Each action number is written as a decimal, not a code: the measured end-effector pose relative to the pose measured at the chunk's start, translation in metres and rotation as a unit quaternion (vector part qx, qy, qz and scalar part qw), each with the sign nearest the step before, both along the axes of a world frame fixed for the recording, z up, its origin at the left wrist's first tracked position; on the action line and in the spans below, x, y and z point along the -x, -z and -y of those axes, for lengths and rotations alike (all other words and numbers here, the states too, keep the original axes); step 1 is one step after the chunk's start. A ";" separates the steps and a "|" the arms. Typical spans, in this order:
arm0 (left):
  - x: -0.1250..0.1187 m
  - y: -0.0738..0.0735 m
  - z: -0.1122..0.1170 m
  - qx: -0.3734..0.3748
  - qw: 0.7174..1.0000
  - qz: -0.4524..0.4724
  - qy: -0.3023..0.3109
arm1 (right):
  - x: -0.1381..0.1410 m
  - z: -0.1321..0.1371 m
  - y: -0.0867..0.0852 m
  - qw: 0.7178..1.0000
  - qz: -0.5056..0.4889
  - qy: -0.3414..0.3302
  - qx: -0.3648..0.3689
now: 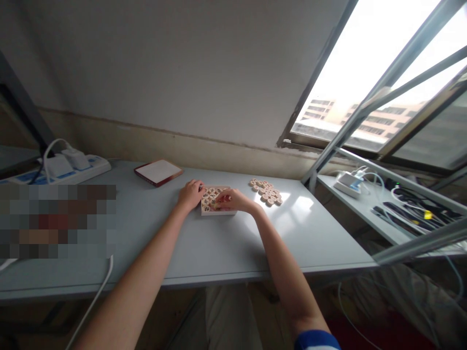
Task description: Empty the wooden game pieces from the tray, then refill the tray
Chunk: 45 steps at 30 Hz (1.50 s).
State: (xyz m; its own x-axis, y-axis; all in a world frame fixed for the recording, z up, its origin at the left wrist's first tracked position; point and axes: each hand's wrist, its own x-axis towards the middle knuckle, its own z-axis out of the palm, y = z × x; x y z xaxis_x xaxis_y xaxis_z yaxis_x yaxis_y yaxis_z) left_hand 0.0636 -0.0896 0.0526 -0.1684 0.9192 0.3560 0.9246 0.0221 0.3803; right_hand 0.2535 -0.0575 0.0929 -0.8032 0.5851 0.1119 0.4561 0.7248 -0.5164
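Note:
A shallow pale box (219, 213) stands on the desk, with round wooden Chinese chess pieces (206, 201) packed in rows inside it. My left hand (190, 195) curls against the box's left rim, and a small dark spot shows by its fingertips. Reaching over the right half of the box, my right hand (235, 200) has its fingers bent down in a pinch at a piece; the hand hides most of what lies under it. Several more loose chess pieces (268, 192) lie flat in a cluster on the desk to the right.
A box lid (159, 172) with a white inside and red edge lies at the back left of the desk (219, 253). Power strips with plugs (78, 163) stand at far left and on the right shelf (348, 183). A white cable (105, 277) hangs over the front edge. Metal posts frame the right.

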 end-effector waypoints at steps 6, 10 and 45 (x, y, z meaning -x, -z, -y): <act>0.000 0.001 -0.001 0.003 1.000 -0.003 -0.001 | 0.000 -0.002 0.002 0.999 -0.021 -0.023 0.035; 0.000 0.000 -0.002 0.007 1.000 -0.010 -0.002 | -0.001 -0.004 0.003 0.999 -0.019 -0.024 0.032; 0.002 0.002 -0.005 0.016 1.000 0.002 0.008 | -0.020 -0.017 0.007 0.960 0.017 0.211 -0.185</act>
State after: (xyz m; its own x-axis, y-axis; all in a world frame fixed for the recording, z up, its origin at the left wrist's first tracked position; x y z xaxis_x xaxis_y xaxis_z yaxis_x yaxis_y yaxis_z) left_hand 0.0612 -0.0847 0.0503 -0.1541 0.9330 0.3253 0.9236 0.0191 0.3830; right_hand 0.2732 -0.0407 0.0861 -0.5107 0.7840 0.3528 0.7614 0.6030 -0.2379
